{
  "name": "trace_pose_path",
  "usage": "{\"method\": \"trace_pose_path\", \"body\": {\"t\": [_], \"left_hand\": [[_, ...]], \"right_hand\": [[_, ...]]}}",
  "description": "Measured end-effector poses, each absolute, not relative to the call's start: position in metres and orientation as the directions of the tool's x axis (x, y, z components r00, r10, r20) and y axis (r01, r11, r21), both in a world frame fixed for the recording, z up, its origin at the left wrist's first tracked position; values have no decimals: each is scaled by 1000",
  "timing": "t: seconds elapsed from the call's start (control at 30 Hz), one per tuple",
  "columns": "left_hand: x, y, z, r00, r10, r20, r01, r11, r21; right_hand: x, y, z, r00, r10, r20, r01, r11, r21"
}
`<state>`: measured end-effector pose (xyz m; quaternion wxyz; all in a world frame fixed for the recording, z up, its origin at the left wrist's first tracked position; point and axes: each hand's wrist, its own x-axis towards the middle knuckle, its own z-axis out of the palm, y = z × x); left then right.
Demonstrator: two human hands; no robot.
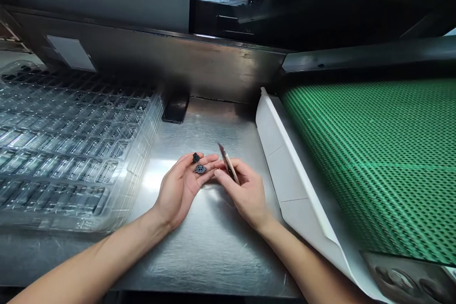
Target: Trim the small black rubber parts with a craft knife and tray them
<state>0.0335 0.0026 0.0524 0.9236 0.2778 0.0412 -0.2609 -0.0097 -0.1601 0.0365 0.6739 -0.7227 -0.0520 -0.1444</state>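
Note:
My left hand [180, 187] is turned palm up over the metal bench. Between its thumb and forefinger it grips a small black plastic part [195, 157]. A second small dark part [200, 169], round in the middle with a spoked pattern and pointed ends, lies on its fingers. My right hand [245, 190] is closed around a slim craft knife [228, 162], whose dark pointed tip slants up and left. The knife is apart from both parts, and my right fingertips are close to those of my left hand.
Stacked clear plastic trays [117, 185] with rows of pockets stand at left, black parts in the far ones. A black phone-like slab [176, 108] lies behind my hands. A white guard [285, 166] separates the metal bench [210, 256] from a green mesh conveyor belt [384, 152].

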Motion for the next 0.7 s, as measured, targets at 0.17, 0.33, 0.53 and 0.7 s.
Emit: {"method": "trace_pose_path", "body": {"t": [0.17, 0.33, 0.53, 0.7], "left_hand": [[29, 1, 51, 847, -482, -223, 524, 693, 494], [27, 1, 50, 834, -500, -233, 543, 669, 509], [24, 3, 53, 835, -491, -248, 540, 645, 540], [29, 3, 50, 836, -490, -245, 537, 646, 542]], "right_hand": [[-15, -157, 34, 870, 13, 492, 463, -360, -810], [-11, -161, 32, 841, 89, 534, 519, -412, -749], [-10, -164, 35, 802, 122, 585, 567, -466, -679], [-14, -164, 40, 791, 121, 599, 553, -560, -617]]}}
